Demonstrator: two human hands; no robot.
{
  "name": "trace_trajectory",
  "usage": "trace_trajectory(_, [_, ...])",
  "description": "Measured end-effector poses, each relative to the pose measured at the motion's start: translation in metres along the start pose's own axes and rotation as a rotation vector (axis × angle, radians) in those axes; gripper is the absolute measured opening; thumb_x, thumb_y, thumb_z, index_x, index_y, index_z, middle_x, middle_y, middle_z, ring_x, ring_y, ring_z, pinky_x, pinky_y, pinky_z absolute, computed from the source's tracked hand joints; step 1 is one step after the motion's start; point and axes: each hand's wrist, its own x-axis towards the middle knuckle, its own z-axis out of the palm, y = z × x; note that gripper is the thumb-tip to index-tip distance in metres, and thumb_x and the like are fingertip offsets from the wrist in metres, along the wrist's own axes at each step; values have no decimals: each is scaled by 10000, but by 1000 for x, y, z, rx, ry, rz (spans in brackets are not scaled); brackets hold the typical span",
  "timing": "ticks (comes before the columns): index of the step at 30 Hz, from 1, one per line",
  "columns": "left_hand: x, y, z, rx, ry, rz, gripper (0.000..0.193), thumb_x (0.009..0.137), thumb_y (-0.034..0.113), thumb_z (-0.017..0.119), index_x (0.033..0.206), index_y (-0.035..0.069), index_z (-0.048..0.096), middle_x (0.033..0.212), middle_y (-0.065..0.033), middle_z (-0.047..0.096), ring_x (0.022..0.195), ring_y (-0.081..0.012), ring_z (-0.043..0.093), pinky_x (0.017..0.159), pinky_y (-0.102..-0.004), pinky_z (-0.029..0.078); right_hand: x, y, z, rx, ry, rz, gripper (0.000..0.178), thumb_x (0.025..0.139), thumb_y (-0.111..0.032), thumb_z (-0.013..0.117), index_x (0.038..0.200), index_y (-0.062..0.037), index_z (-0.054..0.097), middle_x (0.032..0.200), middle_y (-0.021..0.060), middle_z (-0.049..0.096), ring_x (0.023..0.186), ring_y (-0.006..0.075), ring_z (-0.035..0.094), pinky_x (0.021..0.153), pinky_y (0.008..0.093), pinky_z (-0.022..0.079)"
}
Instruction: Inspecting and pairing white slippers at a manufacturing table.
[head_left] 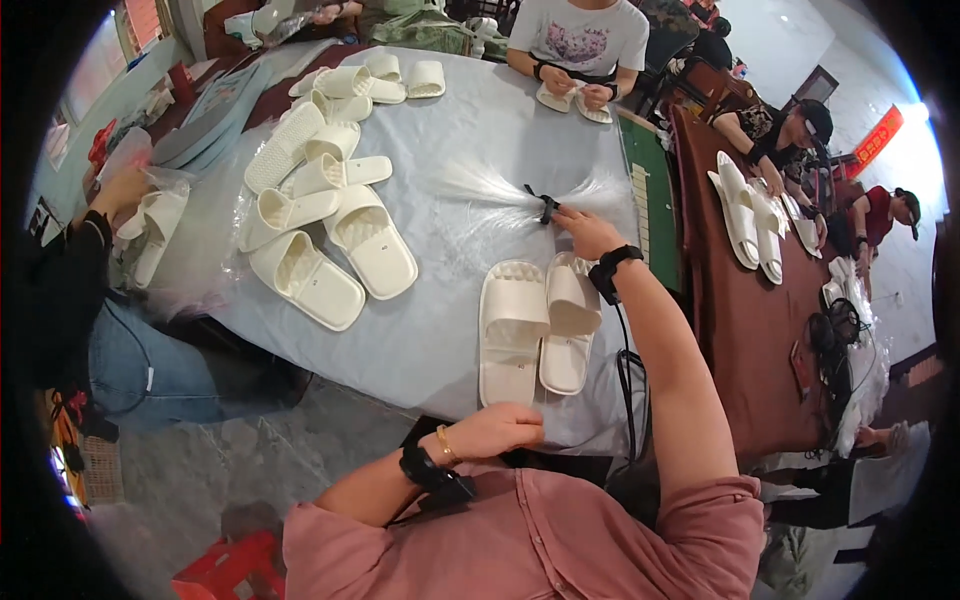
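Hands and position: the right hand (592,238) extends to the centre of the frame, its fingers at or just beside the black tie (548,208) at the waist of a bundle of clear strands (500,196). Whether those fingers have closed on it cannot be told from here.

Bundle: it lies on the worktop (440,290), upper centre of the frame, spread out loosely at both ends. Its long axis runs roughly left to right, and the hand meets it from below and to the right, so the forearm lies across that axis. The longer fan reaches left of the fingertips.

Nearer hand: clearly the right. The left hand (495,432) rests low in the frame, at the worktop's near edge, fingers curled inward; whether they hold anything is hidden.

Between: a pair of cream slippers (512,335) stands between the left hand and the bundle, long axes up and down the frame, toe ends uppermost, just below the right wrist.
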Motion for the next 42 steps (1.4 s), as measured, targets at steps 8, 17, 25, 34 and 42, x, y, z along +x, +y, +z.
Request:
trace_trajectory(8, [-12, 0, -16, -310, 280, -148, 250, 934, 243, 530, 755, 74, 568, 632, 64, 453, 552, -37, 382, 496, -199, 303, -10, -22, -18, 27, -18, 59, 539, 778, -69, 544, 1308, -160, 513, 1425, 137, 408, 1250, 369, 444, 1011, 428, 410])
trace_trajectory(17, [-10, 3, -6, 45, 188, 33, 277, 924, 258, 533, 800, 15, 579, 626, -17, 509, 569, -99, 444, 539, -281, 382, 34, -31, -3, 52, -113, -258, 549, 825, -128, 580, 1326, 23, 415, 1418, 194, 380, 1286, 342, 396, 1065, 391, 345])
trace_trajectory(25, [-27, 13, -12, 376, -146, 133, 273, 888, 256, 515, 800, 9, 589, 723, -209, 583, 688, -388, 580, 627, -438, 455, 44, -24, -9, -10, -77, -76, 561, 804, -177, 598, 1305, 16, 437, 1406, 216, 387, 1226, 374, 458, 1029, 413, 387])
trace_trajectory(34, [-31, 23, -46, 730, 181, 150, 246, 889, 245, 544, 824, 11, 579, 735, -214, 575, 701, -392, 576, 602, -431, 440, -124, -147, -54, 934, -82, -312, 351, 943, -258, 545, 1186, -7, 582, 946, 140, 687, 833, 191, 647, 770, 311, 498])
trace_trajectory(42, [24, 14, -75, 760, 407, 294, 244, 901, 239, 536, 937, 5, 594, 907, -191, 596, 868, -353, 576, 762, -418, 449, -222, -154, -14, 1184, 11, 67, 273, 943, -227, 490, 972, 12, 618, 648, 28, 567, 531, 108, 489, 512, 258, 417])
